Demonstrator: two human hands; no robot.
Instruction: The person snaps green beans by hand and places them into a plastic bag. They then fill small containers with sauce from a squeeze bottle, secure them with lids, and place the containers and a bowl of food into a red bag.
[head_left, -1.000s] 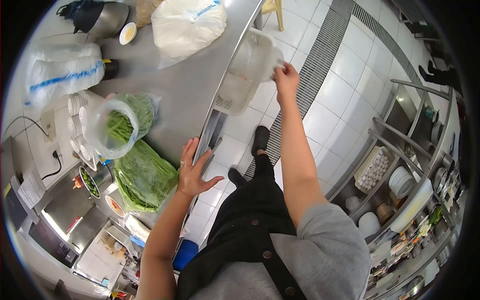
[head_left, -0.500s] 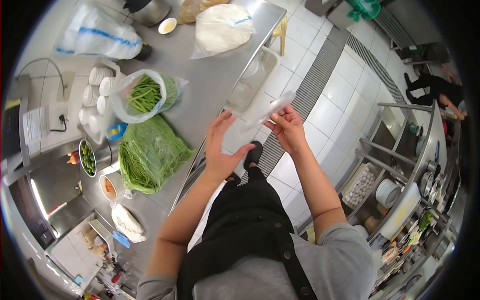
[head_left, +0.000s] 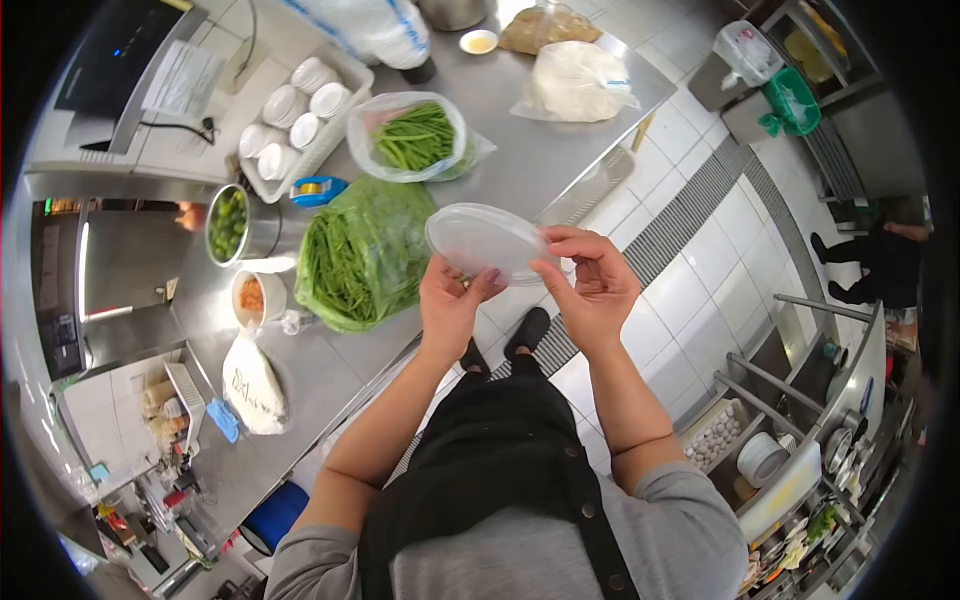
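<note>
A round, clear plastic lid (head_left: 484,238) is held tilted in front of my body. My left hand (head_left: 452,308) grips its lower left edge, thumb in front. On the right edge, my right hand (head_left: 595,285) pinches it between thumb and fingers. Beyond my left hand, on the steel table (head_left: 500,170), lies a large green-tinted bag of long green beans (head_left: 365,255). Behind that stands an open clear bag of cut green beans (head_left: 415,138).
On the table are a basket of white cups (head_left: 300,110), a pot of green limes (head_left: 228,225), a tub of orange food (head_left: 252,295) and a bag of white stuff (head_left: 575,82). Shelving (head_left: 790,370) stands at right. Another person (head_left: 885,265) is at far right.
My left hand has come from open and apart onto the lid. The lid has turned from nearly edge-on to show its face. The view has shifted toward the table.
</note>
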